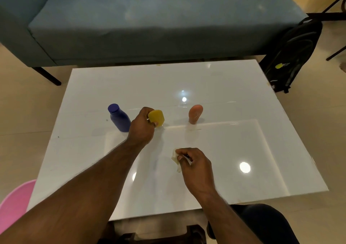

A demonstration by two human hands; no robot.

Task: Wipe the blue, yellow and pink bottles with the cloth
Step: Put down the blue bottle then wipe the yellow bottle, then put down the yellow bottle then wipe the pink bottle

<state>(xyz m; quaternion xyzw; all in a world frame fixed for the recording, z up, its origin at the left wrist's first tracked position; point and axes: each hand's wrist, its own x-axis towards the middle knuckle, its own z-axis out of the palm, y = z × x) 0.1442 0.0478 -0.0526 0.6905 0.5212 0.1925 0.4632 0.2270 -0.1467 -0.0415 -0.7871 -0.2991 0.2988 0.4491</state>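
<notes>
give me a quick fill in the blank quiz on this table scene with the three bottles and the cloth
1. The left hand grips the ____ bottle.
2. The cloth is bunched in the ____ hand.
3. The bottle at the left end of the row on the table is ____.
4. The pink bottle stands ____ by either hand.

Missing words: yellow; right; blue; untouched

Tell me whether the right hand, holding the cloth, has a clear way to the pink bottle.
Probably yes: only bare table lies between the right hand and the pink bottle; the left hand is off at the yellow bottle.
</notes>
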